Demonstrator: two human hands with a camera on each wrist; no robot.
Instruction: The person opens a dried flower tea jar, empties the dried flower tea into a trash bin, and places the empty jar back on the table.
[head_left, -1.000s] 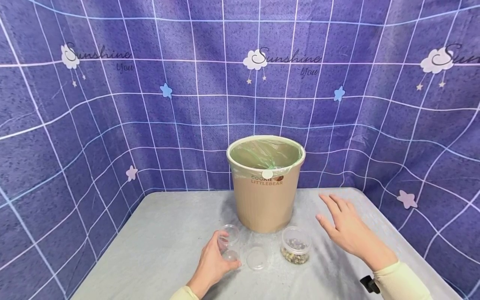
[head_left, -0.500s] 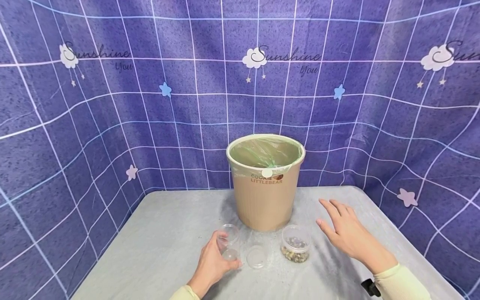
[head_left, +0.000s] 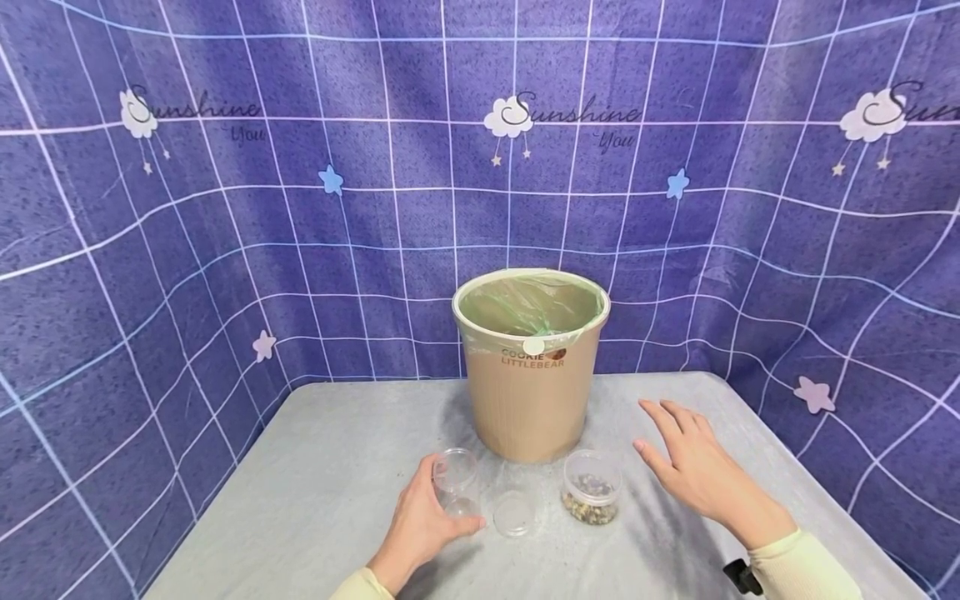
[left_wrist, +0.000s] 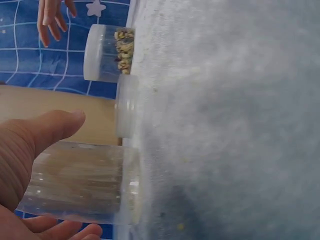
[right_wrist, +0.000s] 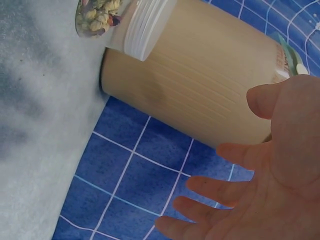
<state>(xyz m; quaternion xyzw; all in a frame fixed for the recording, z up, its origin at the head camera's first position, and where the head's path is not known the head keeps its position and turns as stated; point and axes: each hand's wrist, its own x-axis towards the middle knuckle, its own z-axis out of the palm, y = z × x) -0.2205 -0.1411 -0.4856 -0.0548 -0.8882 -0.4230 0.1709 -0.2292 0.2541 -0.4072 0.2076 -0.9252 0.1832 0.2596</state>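
Note:
A clear, empty-looking plastic jar [head_left: 459,487] stands upright on the table. My left hand [head_left: 422,512] is around its left side, thumb in front and fingers behind. In the left wrist view the thumb [left_wrist: 57,125] is held off the wall of the jar [left_wrist: 82,182], and the fingers are loosely spread. Flat on the table to its right lies a round clear lid [head_left: 514,512]. Farther right stands a lidded jar [head_left: 592,487], its bottom filled with dried flower buds [right_wrist: 102,17]. My right hand [head_left: 693,467] hovers right of that jar, fingers spread, holding nothing.
A beige bin [head_left: 528,400] with a green liner bag [head_left: 532,304] stands behind the jars, at the middle of the grey table [head_left: 337,467]. A purple gridded curtain [head_left: 375,208] encloses the back and both sides. A few specks lie on the tabletop.
My left hand has loosened and drawn slightly to the left, while the clear jar stays in place. The right hand dipped slightly at first, then kept still.

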